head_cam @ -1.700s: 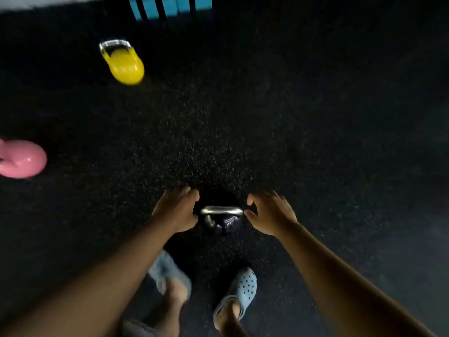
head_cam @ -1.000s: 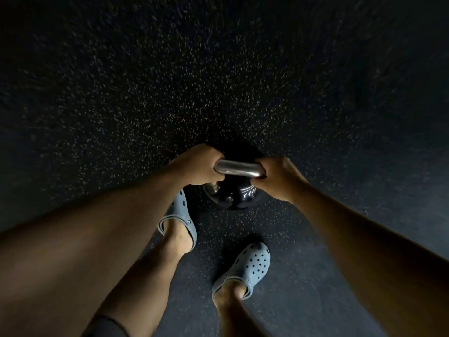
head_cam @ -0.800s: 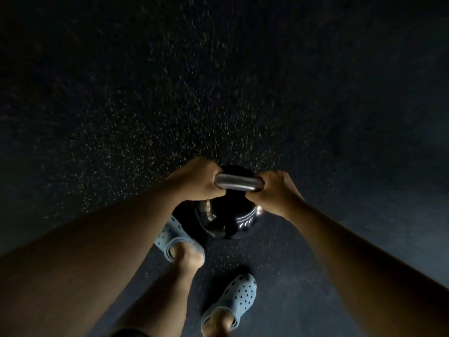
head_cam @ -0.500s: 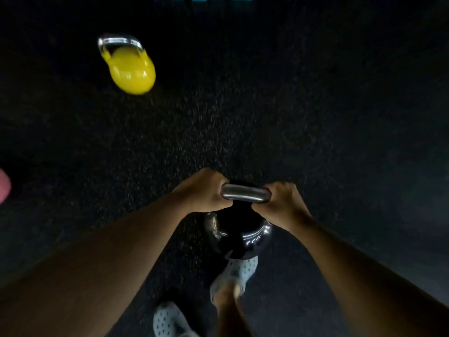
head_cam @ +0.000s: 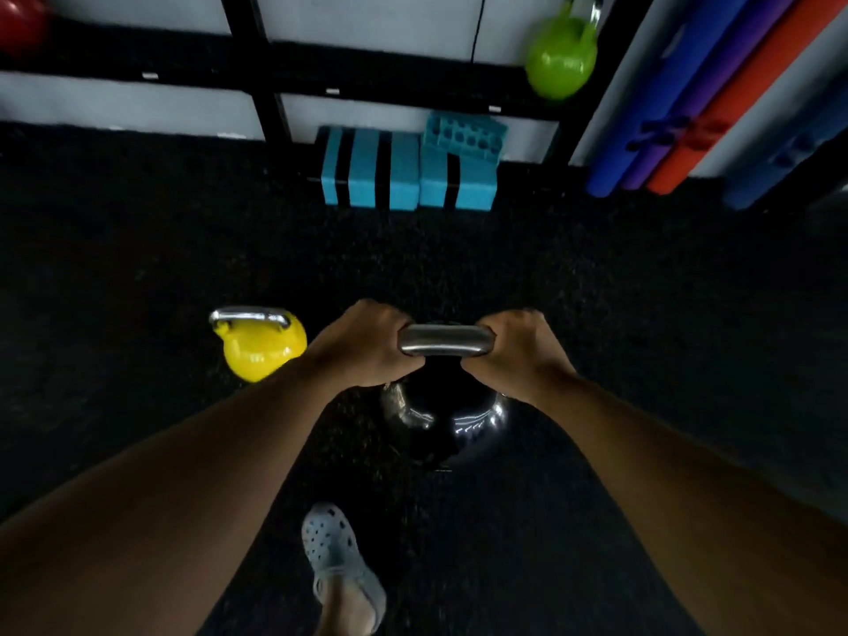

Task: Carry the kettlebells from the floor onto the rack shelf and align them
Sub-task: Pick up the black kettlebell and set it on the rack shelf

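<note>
A glossy black kettlebell (head_cam: 443,420) hangs above the dark floor, held by its steel handle. My left hand (head_cam: 362,346) grips the handle's left end and my right hand (head_cam: 514,353) grips its right end. A yellow kettlebell (head_cam: 264,348) stands on the floor just left of my left forearm. The black rack shelf (head_cam: 367,80) runs along the wall at the top. A green kettlebell (head_cam: 560,62) sits on the shelf at its right end. A red kettlebell (head_cam: 20,20) shows at the top left corner.
Blue foam blocks (head_cam: 408,169) are stacked on the floor under the shelf. Rolled blue, purple and orange mats (head_cam: 679,107) lean against the wall at the right. My foot in a grey clog (head_cam: 339,566) steps forward below the black kettlebell.
Both hands closed on the black kettlebell's handle and lifted it off the floor. I have walked forward with it; the rack, the blocks and the green kettlebell came into view.
</note>
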Available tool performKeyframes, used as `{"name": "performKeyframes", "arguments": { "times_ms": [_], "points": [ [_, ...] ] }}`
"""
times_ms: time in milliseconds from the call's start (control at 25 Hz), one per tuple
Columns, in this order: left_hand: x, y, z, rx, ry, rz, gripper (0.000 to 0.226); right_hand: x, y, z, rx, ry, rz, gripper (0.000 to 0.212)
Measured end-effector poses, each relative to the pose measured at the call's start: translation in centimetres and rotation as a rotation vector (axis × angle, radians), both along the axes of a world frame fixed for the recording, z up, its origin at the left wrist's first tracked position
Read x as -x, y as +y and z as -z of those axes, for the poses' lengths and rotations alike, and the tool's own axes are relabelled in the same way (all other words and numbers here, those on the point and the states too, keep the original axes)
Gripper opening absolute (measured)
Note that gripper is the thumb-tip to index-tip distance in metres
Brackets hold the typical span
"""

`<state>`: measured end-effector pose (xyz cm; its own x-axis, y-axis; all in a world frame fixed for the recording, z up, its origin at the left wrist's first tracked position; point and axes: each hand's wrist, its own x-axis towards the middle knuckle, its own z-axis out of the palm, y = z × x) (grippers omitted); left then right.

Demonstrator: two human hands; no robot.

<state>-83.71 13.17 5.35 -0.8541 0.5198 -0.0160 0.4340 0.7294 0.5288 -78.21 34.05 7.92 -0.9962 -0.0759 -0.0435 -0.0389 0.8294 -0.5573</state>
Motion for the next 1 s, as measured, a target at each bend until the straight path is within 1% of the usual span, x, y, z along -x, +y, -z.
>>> {"name": "performKeyframes", "arguments": {
  "times_ms": [80, 160, 320, 400, 520, 600, 680, 760, 840, 920, 960, 1000],
  "points": [
    [6.7, 0.0, -1.1, -0.028, 0.043, 0.011, 0.028, 6.8, 0.1, -1.3, -0.010, 0.054, -0.011, 0.029],
    [13.4, 0.1, -2.1, -0.036, 0.067, 0.035, 0.024, 13.0, -0.1, -2.1, -0.036, 0.096, 0.011, 0.030],
    [26.2, -0.3, -3.2, -0.032, 0.103, -0.003, 0.020, 26.1, -0.3, -2.1, -0.078, 0.161, -0.010, 0.029],
    [31.7, -0.7, -3.3, 0.002, 0.116, -0.027, 0.019, 31.9, -0.4, -1.7, -0.085, 0.187, -0.028, 0.023],
    [39.0, -0.6, -3.1, 0.061, 0.097, -0.006, 0.015, 39.9, -0.3, -0.5, -0.062, 0.228, -0.074, 0.006],
    [44.4, -0.2, -2.8, 0.098, 0.139, -0.028, 0.010, 45.9, 0.1, 0.4, -0.056, 0.234, -0.087, 0.009],
    [50.1, 0.1, -2.4, 0.084, 0.199, -0.055, 0.007, 52.3, 0.4, 1.1, -0.031, 0.231, -0.110, 0.009],
    [54.6, 0.2, -2.1, 0.086, 0.218, -0.068, 0.007, 57.3, 0.5, 1.0, -0.033, 0.233, -0.130, 0.008],
    [59.2, -0.1, -1.9, 0.092, 0.217, -0.123, 0.010, 62.5, 0.3, 0.7, -0.030, 0.210, -0.129, 0.005],
    [63.8, -0.4, -2.3, 0.057, 0.260, -0.132, 0.008, 67.2, -0.2, 0.1, -0.033, 0.185, -0.107, 0.007],
    [66.8, -0.7, -2.6, 0.034, 0.305, -0.126, 0.010, 70.1, -0.6, -0.2, -0.035, 0.193, -0.101, 0.009],
    [69.8, -1.0, -2.8, 0.015, 0.338, -0.125, 0.018, 73.0, -1.0, -0.4, -0.023, 0.221, -0.089, 0.010]
  ]
}}
